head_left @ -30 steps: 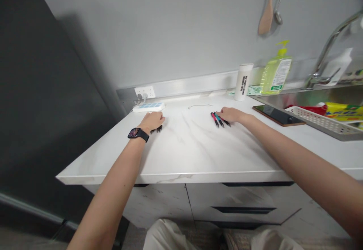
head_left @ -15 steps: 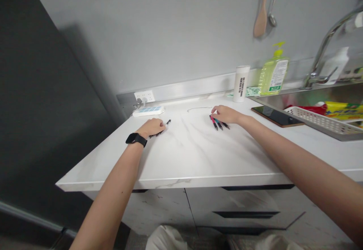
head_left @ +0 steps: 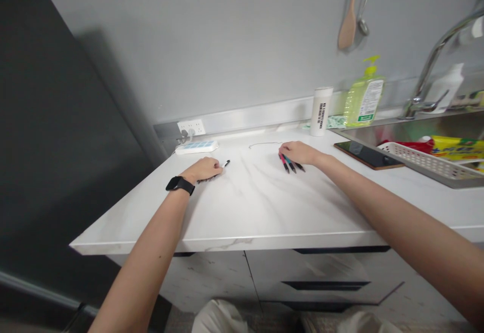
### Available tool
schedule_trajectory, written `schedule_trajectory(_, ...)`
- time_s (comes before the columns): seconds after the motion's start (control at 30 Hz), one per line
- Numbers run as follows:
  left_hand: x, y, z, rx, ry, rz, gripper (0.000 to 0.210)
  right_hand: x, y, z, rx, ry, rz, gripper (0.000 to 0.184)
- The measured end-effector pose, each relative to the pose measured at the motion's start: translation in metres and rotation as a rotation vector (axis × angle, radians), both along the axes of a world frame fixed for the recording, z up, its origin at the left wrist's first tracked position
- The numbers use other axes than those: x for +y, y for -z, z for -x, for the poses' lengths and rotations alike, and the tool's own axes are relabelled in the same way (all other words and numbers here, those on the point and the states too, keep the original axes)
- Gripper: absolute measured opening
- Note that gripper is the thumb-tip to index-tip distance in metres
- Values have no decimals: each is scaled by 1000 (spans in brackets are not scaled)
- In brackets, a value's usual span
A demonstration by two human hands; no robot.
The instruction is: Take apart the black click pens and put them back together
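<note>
On the left of the white counter (head_left: 242,207), my left hand (head_left: 204,170) is closed with thumb and fingers on a white-and-black pen (head_left: 226,163), whose dark end sticks out to the right. More dark pen parts (head_left: 207,179) show below the palm, mostly covered. My right hand (head_left: 300,152) curls its fingers over the far ends of three pens fanned on the counter: a pink pen (head_left: 283,162), a teal pen (head_left: 290,163) and a dark pen (head_left: 300,167). Their black tips point toward me. My palm hides part of the dark one.
Behind lie a power strip (head_left: 197,146) and a thin wire (head_left: 264,144). A white cup (head_left: 321,111), a soap bottle (head_left: 364,98) and a phone (head_left: 366,155) are to the right, beside the sink with a white perforated basket (head_left: 427,164). A dark cabinet side (head_left: 68,136) stands left.
The pen end in my left hand has shifted slightly right and now shows more white. My right fingertips have come down a little over the pink pen's end.
</note>
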State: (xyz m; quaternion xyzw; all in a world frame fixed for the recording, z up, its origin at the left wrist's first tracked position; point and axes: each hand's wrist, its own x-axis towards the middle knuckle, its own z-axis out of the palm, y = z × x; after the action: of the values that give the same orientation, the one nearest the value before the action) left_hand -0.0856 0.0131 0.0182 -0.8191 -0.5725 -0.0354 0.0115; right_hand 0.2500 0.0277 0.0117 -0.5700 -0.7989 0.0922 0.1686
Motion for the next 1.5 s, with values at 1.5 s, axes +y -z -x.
schedule_trajectory(1.5, -11, -6, -13, -119, 14, 90, 28, 1, 1, -5, -187, -6, 8, 27)
